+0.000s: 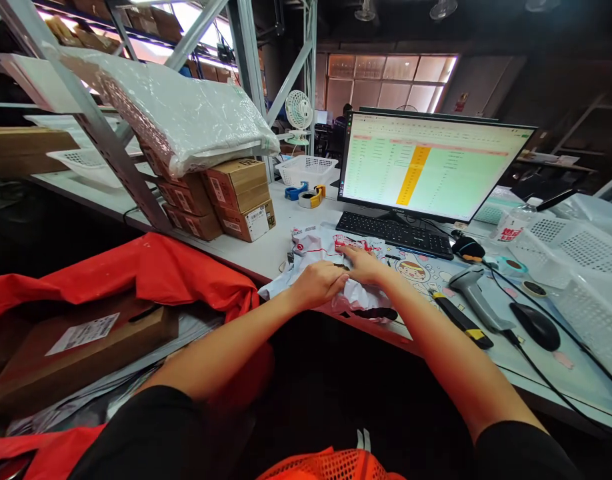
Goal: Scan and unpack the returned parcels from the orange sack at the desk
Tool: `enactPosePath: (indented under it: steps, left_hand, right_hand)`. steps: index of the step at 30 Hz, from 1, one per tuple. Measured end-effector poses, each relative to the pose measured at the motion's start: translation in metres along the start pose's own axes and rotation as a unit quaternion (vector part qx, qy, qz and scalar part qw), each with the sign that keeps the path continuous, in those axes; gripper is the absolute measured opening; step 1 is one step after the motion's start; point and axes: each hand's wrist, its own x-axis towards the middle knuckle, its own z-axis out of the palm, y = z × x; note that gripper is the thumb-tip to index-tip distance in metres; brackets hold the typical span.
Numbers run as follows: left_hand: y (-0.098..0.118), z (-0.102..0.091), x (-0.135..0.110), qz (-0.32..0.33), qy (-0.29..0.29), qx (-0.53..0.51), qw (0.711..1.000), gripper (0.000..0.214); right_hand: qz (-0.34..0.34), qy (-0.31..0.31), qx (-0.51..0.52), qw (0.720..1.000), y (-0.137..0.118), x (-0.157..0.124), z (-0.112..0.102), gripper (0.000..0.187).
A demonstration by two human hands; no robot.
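Several containers sit around the monitor (426,167). Far left of it, a red bag (151,280) holds a cardboard parcel (81,347); nearer, stacked cartons (239,200) stand on the tabletop (271,257) before a white mesh basket (306,170). Just in front of the monitor lies a crumpled white plastic mailer (326,250) with red print. The left hand (319,283) is nearly closed, fingers curled over a fold of the mailer. The right hand (363,263) is narrowly open, fingertips (343,248) gathering its red-printed edge. Right of the monitor, white mesh baskets (586,280) stand beyond a barcode scanner (476,297).
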Motion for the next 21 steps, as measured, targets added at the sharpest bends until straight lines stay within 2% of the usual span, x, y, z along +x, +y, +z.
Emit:
enactPosePath:
  steps: [4, 6, 8, 11, 15, 18, 21]
  left_hand:
    - [0.016, 0.01, 0.007, 0.003, 0.027, -0.018, 0.999, 0.061]
    - [0.033, 0.01, 0.007, 0.012, 0.02, -0.04, 0.999, 0.062]
    - [0.051, 0.006, 0.0, -0.012, -0.003, -0.058, 0.998, 0.061]
    - [0.077, -0.005, -0.025, -0.12, -0.054, -0.068, 0.989, 0.058]
    - [0.107, -0.019, -0.07, -0.265, -0.103, -0.103, 0.953, 0.057]
    - [0.127, -0.023, -0.101, -0.343, -0.094, -0.173, 0.919, 0.054]
    - [0.136, -0.017, -0.129, -0.412, -0.05, -0.239, 0.878, 0.053]
  right_hand:
    - [-0.052, 0.02, -0.118, 0.991, -0.034, 0.007, 0.004, 0.045]
    - [-0.063, 0.009, -0.132, 0.989, -0.045, 0.016, 0.006, 0.039]
    - [-0.054, -0.002, -0.131, 0.99, -0.048, 0.024, 0.006, 0.035]
    - [-0.032, -0.001, -0.133, 0.991, -0.04, 0.038, 0.008, 0.034]
    - [-0.005, 0.001, -0.124, 0.992, -0.024, 0.061, 0.012, 0.033]
    - [0.03, -0.003, -0.116, 0.993, -0.015, 0.079, 0.016, 0.029]
    - [0.059, -0.001, -0.107, 0.992, -0.009, 0.089, 0.019, 0.028]
